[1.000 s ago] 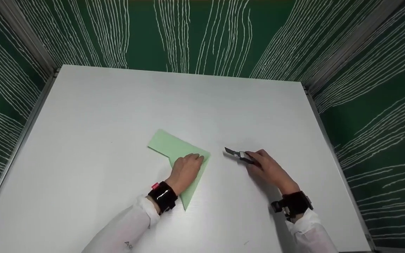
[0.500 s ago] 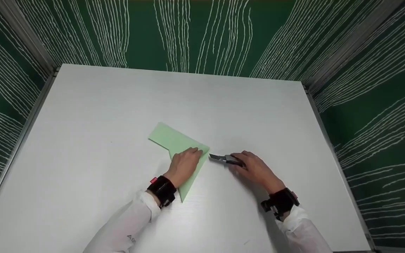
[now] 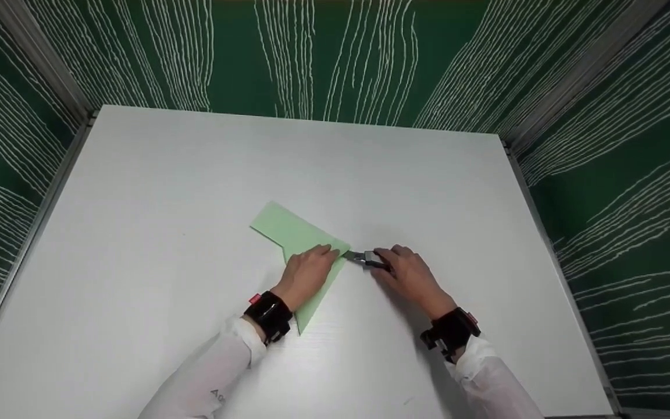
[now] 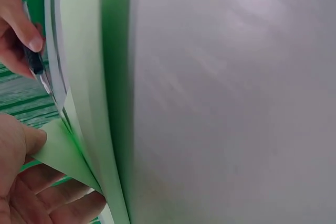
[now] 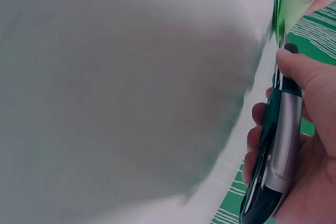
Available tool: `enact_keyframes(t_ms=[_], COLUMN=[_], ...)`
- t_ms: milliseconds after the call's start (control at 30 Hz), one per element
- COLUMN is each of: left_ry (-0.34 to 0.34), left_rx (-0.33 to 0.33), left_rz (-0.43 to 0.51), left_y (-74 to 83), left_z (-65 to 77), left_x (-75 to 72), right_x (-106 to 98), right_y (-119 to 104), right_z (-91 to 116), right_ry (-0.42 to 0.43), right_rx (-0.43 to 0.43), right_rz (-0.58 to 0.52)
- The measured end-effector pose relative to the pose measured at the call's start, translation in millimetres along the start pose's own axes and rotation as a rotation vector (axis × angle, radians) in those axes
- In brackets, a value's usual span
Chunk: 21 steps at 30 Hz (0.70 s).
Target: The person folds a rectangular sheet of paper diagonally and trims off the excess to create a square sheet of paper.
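Note:
A folded sheet of light green paper point(image 3: 285, 226) lies on the white table, bent into an angled shape. My left hand point(image 3: 307, 272) pinches its folded flap point(image 4: 60, 153) between thumb and fingers, as the left wrist view shows. In my right hand point(image 3: 409, 274) is a utility knife point(image 5: 283, 140) with a silver and black handle, the thumb near its front end. Its blade point(image 3: 353, 256) reaches into the fold at the paper's right corner, between the layers. The very tip is hidden by the paper.
The white table point(image 3: 195, 163) spreads out around both hands. Green walls with white wavy lines point(image 3: 288, 58) stand behind it and at its sides, with grey frame posts point(image 3: 588, 75) at the corners. Black camera bands point(image 3: 451, 331) sit on both wrists.
My right hand has moved left with the utility knife, bringing the blade from clear of the paper into its fold. The paper and left hand have shifted slightly away from me.

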State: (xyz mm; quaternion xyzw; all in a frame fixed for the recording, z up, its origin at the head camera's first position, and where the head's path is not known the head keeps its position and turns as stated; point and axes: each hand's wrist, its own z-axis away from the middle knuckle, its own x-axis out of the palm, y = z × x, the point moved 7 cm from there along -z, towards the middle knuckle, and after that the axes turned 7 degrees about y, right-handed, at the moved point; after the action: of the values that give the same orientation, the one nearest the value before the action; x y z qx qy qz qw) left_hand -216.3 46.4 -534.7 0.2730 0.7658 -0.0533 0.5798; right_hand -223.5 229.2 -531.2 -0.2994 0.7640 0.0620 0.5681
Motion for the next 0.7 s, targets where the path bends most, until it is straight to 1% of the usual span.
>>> enact_keyframes(t_ms=[167,333,400,533,600,700], left_ry=[0.021,0.014,-0.011,-0.089,-0.107,-0.136], left_rx=[0.028,0.049,0.068,0.112,0.124,0.095], left_rz=[-0.034,-0.081,-0.106,-0.145,-0.126,-0.008], left_y=[2.5,4.0,5.0,5.8,4.8,0.7], left_z=[0.0,0.9,1.8,5.1,5.9,5.9], left_x=[1.9,5.8,7.4,10.6,11.0,12.6], right_x=[7.3,12.3,12.5,11.9,11.5,11.8], right_y=[-0.7,-0.9,-0.8,-0.2,0.6,2.6], right_z=[0.9,0.9,0.2,-1.1,-1.3,-0.9], right_ry=[-0.018,-0.042,-0.049,-0.05,-0.045,-0.04], right_rx=[0.026,0.055,0.072,0.099,0.106,0.104], right_rz=[0.018,0.056,0.071,0.085,0.085,0.089])
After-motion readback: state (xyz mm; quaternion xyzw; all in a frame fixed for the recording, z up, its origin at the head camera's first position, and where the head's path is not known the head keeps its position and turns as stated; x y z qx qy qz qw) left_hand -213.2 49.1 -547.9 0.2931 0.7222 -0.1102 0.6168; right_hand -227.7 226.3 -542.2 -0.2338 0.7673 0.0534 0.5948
